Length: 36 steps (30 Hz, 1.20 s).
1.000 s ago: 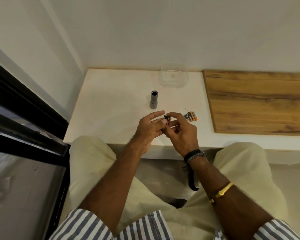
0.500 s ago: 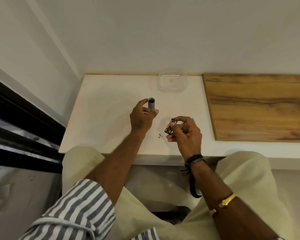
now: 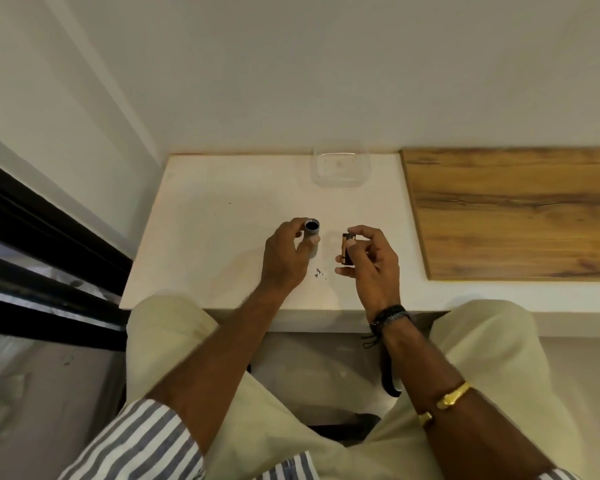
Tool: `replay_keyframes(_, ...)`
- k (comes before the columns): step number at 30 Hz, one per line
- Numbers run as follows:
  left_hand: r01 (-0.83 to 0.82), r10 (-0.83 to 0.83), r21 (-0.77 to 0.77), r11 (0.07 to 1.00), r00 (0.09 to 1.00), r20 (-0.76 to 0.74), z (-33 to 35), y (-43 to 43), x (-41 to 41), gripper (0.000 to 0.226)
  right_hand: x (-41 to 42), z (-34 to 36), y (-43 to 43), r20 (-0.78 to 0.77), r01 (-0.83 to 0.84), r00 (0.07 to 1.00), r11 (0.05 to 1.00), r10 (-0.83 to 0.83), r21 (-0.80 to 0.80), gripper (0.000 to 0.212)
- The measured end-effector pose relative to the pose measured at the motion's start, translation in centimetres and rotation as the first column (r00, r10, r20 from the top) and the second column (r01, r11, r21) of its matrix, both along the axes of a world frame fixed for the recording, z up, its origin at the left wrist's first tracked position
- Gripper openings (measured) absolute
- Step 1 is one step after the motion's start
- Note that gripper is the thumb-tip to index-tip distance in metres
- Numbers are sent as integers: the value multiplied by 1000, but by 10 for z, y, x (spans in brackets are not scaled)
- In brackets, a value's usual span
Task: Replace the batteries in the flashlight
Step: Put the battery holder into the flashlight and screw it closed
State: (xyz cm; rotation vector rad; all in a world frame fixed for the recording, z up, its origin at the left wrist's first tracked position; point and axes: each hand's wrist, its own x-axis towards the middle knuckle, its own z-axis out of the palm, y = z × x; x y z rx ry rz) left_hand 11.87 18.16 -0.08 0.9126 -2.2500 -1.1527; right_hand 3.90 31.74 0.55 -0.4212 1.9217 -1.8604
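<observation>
The grey flashlight body stands upright on the white counter with its open dark end facing up. My left hand grips it around the tube. Just to its right, my right hand holds the black battery holder upright between thumb and fingertips, a short gap from the flashlight. An orange-and-black battery shows in the holder. The loose batteries and cap seen earlier are hidden behind my right hand.
A clear plastic container sits at the back of the counter by the wall. A wooden panel covers the counter's right part. Small dark flecks lie between my hands. A dark window frame runs along the left.
My left hand left the battery holder, reached to the flashlight body and took hold of it. My right hand turned the holder upright and brought it nearer the flashlight.
</observation>
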Motion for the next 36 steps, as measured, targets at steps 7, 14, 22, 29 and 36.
replay_keyframes(7, 155, -110, -203, 967, 970, 216, 15, 17, 40, 23, 5, 16, 7, -47, -65, 997, 998, 65, -6, 27)
replay_keyframes(14, 175, -117, -278, 945, 970, 212, 16, 27, 48, 33, 9, 19, 14, -177, -154, 971, 987, 161, 54, 13)
replay_keyframes(22, 221, -138, -376, 900, 962, 234, 18, 23, 50, 32, 5, 17, 17, -232, -147, 956, 977, 181, 157, 20)
replay_keyframes(29, 250, -165, -400, 882, 958, 235, 20, 29, 47, 33, 14, 7, 13, -189, -15, 981, 992, 38, 122, 25)
replay_keyframes(36, 238, -169, -370, 898, 963, 210, 16, 29, 41, 32, 20, -7, 10, -244, -26, 967, 983, 70, 181, 17)
